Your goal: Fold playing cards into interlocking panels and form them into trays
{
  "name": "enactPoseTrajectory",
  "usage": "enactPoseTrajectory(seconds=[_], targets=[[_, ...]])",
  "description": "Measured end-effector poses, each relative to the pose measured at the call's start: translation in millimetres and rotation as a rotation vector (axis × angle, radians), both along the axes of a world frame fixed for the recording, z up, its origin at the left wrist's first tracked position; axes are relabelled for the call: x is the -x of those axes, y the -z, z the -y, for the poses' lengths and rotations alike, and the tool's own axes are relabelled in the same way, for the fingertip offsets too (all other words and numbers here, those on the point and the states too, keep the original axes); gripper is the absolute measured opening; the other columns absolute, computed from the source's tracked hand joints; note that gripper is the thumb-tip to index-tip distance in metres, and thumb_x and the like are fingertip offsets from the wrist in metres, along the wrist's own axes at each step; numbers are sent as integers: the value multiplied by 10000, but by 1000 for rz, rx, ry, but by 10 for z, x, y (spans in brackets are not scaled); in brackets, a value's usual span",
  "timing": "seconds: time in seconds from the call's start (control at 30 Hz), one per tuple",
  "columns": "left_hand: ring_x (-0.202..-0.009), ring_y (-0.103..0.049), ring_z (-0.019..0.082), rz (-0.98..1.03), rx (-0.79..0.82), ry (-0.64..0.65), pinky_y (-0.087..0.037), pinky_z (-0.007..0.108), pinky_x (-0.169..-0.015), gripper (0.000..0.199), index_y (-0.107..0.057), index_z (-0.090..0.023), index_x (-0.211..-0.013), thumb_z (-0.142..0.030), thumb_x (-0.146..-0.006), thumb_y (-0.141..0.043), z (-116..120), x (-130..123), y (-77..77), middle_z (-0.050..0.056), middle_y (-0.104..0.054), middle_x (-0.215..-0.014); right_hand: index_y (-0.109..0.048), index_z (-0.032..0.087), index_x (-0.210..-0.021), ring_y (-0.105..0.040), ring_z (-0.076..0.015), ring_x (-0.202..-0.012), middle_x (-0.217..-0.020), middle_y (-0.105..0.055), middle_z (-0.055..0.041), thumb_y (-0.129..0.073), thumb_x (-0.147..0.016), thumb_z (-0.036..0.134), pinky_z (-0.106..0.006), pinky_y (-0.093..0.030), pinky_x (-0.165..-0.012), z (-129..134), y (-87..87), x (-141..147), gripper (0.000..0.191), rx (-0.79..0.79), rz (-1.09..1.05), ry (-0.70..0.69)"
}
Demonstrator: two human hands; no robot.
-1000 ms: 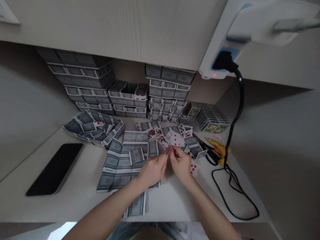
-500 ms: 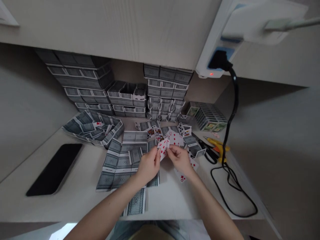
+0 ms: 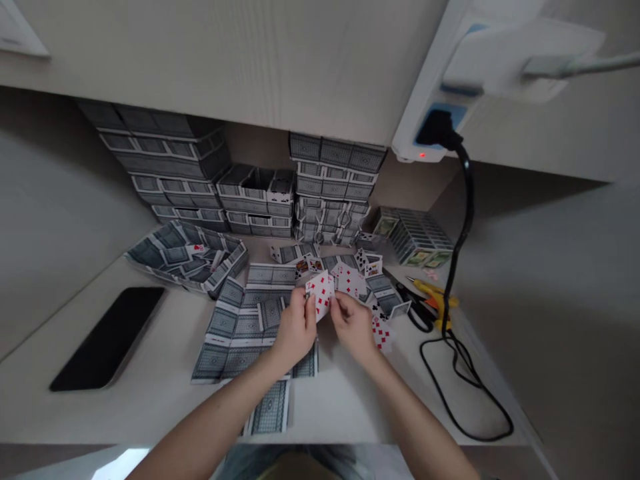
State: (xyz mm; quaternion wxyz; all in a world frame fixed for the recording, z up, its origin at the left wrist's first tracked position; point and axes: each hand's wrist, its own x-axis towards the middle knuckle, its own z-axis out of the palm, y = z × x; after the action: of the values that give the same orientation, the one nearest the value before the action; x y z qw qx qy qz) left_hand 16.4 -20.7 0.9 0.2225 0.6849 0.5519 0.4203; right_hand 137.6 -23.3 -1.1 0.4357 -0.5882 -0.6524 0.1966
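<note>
Between my two hands is a playing card (image 3: 321, 293) with red diamonds, its face turned up toward me. My left hand (image 3: 295, 325) is closed, pinching the card's left edge between thumb and fingers. At the card's right edge, my right hand (image 3: 355, 327) is closed in a pinch on it. Whether a second card lies behind it I cannot tell. Just beyond the hands are loose face-up cards, among them a diamonds card (image 3: 349, 280). Another diamonds card (image 3: 382, 333) lies beside my right wrist. Left of my hands spreads a sheet of joined, grey-backed cards (image 3: 235, 327).
A tray folded from cards (image 3: 145, 257) holds loose pieces, with a black phone (image 3: 107, 339) before it. Card-built stacks (image 3: 333, 180) stand under the shelf. At right are boxed card decks (image 3: 420, 237), black scissors (image 3: 420, 310), yellow-handled pliers (image 3: 440, 297) and a power cable (image 3: 467, 213).
The held card has shifted slightly left and shows more of its face. My right hand has moved a little left, and the diamonds card beside its wrist shows differently.
</note>
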Motion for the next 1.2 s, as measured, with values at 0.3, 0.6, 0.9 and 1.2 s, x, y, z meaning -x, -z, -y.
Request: enactPoseTrajectory(seconds=[0.3, 0.6, 0.9, 1.2], targets=[[-429, -435, 83, 426, 289, 174, -338, 183, -385, 202, -369, -194, -854, -392, -831, -336, -97, -13, 4, -52, -438, -564, -609, 182, -950, -585, -203, -832, -938, -646, -69, -454, -758, 393, -310, -455, -726, -33, -18, -88, 325, 92, -538, -98], [-447, -402, 67, 623, 402, 320, -329, 169, -376, 226, -363, -199, -877, -418, -824, -360, -25, -101, 49, -50, -429, -612, -540, 172, -856, -545, -147, -588, -727, -614, -34, -421, -780, 476, -251, -418, -515, -26, 33, 101, 335, 296, -971, -117], [-515, -448, 107, 183, 146, 163, -322, 214, -499, 205, -403, -186, -770, -357, -843, -319, -24, -36, 44, -28, -467, -586, -510, 168, -704, -473, -134, -597, -627, -519, -16, -370, -828, 275, -252, -384, -581, 40, 23, 32, 215, -210, -104, 53], [-476, -409, 89, 169, 138, 142, -303, 196, -469, 257, -426, -179, -717, -358, -848, -296, -56, 44, -41, -43, -427, -524, -512, 175, -944, -458, -113, -551, -678, -538, -10, -425, -811, 316, -226, -388, -497, 102, -15, 58, 212, 1, -508, -52]])
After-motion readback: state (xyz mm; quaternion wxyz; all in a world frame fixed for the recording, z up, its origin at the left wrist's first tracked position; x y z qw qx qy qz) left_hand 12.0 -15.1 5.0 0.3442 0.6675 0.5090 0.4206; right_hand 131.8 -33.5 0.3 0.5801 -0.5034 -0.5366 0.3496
